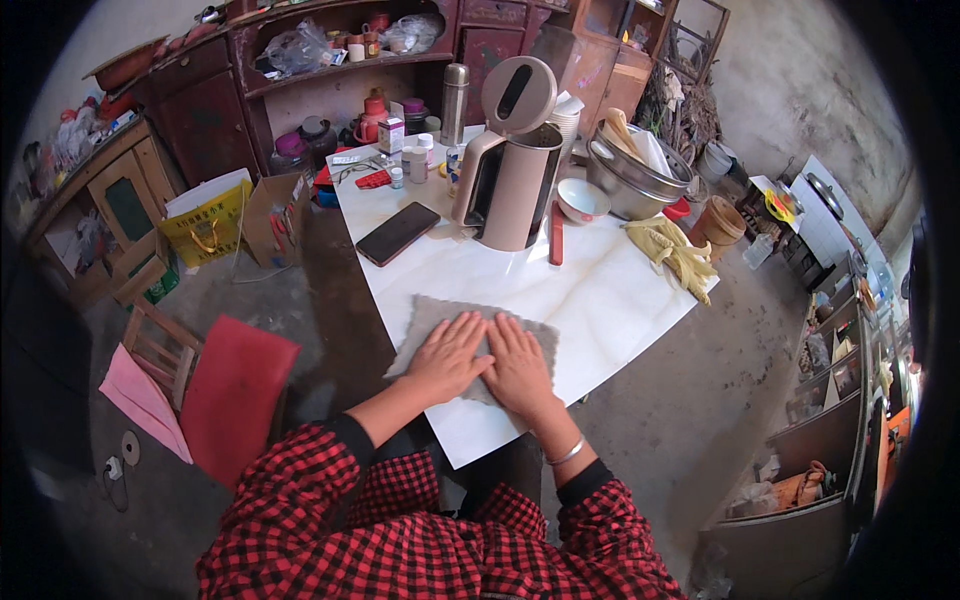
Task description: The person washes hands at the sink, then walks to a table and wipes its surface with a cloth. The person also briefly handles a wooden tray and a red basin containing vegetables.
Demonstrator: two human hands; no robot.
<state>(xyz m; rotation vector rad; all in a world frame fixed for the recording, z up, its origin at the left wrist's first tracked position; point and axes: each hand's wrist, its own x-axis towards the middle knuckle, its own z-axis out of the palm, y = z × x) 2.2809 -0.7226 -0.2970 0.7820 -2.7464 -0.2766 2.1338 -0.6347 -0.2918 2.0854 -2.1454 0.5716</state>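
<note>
A grey cloth with wavy edges lies spread flat near the close corner of the white marbled table. On its left part rests my left hand, palm down. My right hand lies palm down beside it, the thumbs close together at the middle of the cloth. Both hands press flat and grip nothing; the fingers are straight and lie near one another. Beyond the cloth, to the left, is a black smartphone. An electric kettle with its lid raised stands farther back on the table.
Around the kettle are a steel thermos, pill bottles, a white bowl, a red bar-shaped object and metal basins. Corn husks overhang the table's right edge. A red-covered seat stands at the left.
</note>
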